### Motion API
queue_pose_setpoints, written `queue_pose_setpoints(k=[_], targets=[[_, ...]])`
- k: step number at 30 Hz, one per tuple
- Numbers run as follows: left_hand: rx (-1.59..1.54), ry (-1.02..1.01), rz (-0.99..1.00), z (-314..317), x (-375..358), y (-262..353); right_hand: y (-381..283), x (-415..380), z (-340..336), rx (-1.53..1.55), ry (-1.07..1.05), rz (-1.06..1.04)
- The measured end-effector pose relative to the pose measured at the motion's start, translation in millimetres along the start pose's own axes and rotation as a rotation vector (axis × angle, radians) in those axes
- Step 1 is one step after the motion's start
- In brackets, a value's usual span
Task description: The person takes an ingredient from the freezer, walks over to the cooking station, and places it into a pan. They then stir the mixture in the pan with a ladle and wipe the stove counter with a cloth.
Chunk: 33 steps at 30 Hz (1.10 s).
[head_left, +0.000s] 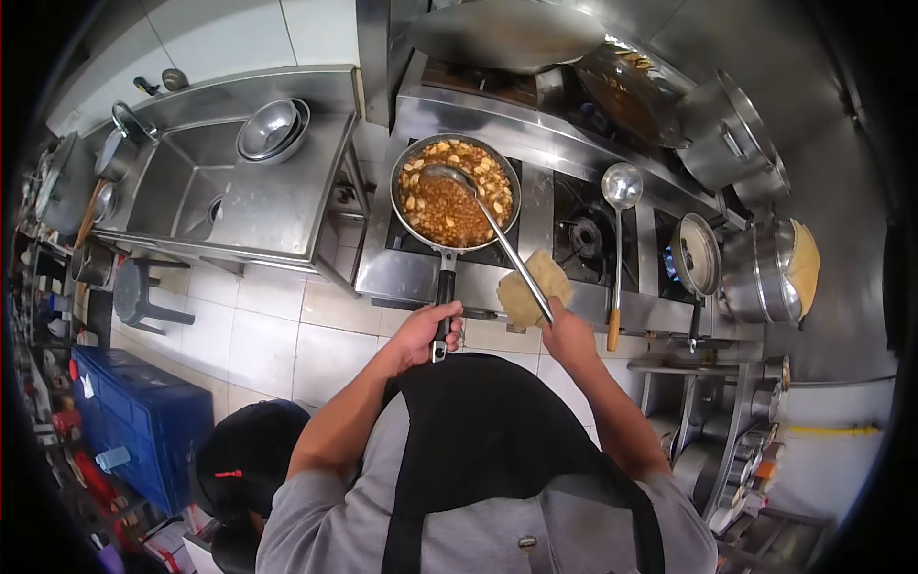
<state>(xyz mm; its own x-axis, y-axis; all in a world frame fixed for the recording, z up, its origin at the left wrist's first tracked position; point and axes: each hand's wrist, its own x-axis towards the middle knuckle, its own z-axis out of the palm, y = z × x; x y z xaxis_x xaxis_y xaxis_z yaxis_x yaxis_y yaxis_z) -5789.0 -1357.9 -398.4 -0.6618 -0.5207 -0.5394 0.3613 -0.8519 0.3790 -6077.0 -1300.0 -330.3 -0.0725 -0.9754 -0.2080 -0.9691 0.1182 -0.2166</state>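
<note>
At the centre of a steel kitchen range [564, 153], seen from above the cook's head, a frying pan [455, 191] sits on a burner at about twelve o'clock from the cook's chest. It is full of a brown, saucy mixture dotted with pale cubes. The left hand [427, 331] is closed around the pan's black handle [445, 297], which points back toward the cook at six o'clock from the pan. The right hand [564, 325] grips the long metal handle of a ladle [449, 175] through a folded yellowish cloth [533, 289] — the ladle's bowl rests in the food near the pan's upper middle, its shaft slanting down toward four o'clock.

At three o'clock from the pan, a second ladle [622, 187] with a wooden grip lies across the next burner, and beyond it a small saucepan [696, 253] stands on a lit blue flame. Large steel pots [736, 134] crowd the two o'clock side. At twelve o'clock a big wok [507, 33] sits at the back of the range.

At ten o'clock is a steel sink [206, 196], with nested metal bowls [273, 129] on its rim. A blue crate [143, 421] sits on the tiled floor at eight o'clock — next to it, another person in a dark cap [247, 459] stands close to the cook's left elbow.
</note>
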Motion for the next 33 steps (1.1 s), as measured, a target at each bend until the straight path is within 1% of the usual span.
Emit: queue_pose_setpoints(k=[4, 6, 7, 9, 12, 13, 15, 16, 19, 20, 22, 23, 24, 26, 28, 30, 31, 33], targets=[[-0.012, -0.029, -0.002, 3, 0, 2, -3, 15, 5, -0.012, 0.028, 0.007], [-0.010, -0.030, 0.001, 2, 0, 2, -6, 21, 6, -0.041, 0.059, 0.048], [-0.008, -0.032, 0.014, 2, 0, 2, -8, 23, 4, -0.045, 0.062, 0.043], [-0.008, -0.034, 0.037, 1, 1, 4, -13, 28, 0, -0.045, 0.048, 0.102], [0.002, 0.008, 0.086, 2, 1, 7, -15, 34, -2, -0.030, 0.051, 0.110], [0.015, 0.017, 0.091, 1, 3, 8, -17, 37, -4, -0.056, 0.038, 0.078], [-0.027, 0.037, 0.127, -3, 3, 4, -21, 36, -2, 0.004, 0.086, 0.092], [-0.023, 0.024, 0.120, -4, 3, 2, -22, 37, -1, -0.032, 0.065, 0.047], [-0.022, -0.022, 0.106, -9, 3, 2, -34, 34, 0, 0.042, 0.108, 0.134], [-0.083, -0.023, 0.129, -12, 5, 0, -39, 33, 0, -0.005, 0.080, 0.099], [-0.027, -0.031, 0.152, -17, 13, -6, -46, 32, -1, 0.022, 0.078, 0.093], [-0.006, -0.035, 0.181, -20, 21, -11, -53, 32, -4, -0.018, 0.064, 0.095], [-0.009, -0.023, 0.168, -21, 19, -10, -51, 33, -4, -0.062, 0.037, 0.072], [0.021, -0.048, 0.242, -24, 24, -15, -50, 35, -2, -0.081, 0.125, -0.044], [-0.026, -0.047, 0.230, -21, 23, -18, -58, 35, -8, -0.157, 0.095, -0.061], [-0.040, -0.050, 0.222, -21, 21, -17, -73, 34, -15, -0.174, 0.074, 0.023], [-0.049, -0.065, 0.217, -23, 22, -17, -94, 28, -18, -0.141, 0.067, 0.056], [-0.056, -0.082, 0.218, -26, 25, -18, -87, 28, -16, -0.174, 0.081, 0.032]])
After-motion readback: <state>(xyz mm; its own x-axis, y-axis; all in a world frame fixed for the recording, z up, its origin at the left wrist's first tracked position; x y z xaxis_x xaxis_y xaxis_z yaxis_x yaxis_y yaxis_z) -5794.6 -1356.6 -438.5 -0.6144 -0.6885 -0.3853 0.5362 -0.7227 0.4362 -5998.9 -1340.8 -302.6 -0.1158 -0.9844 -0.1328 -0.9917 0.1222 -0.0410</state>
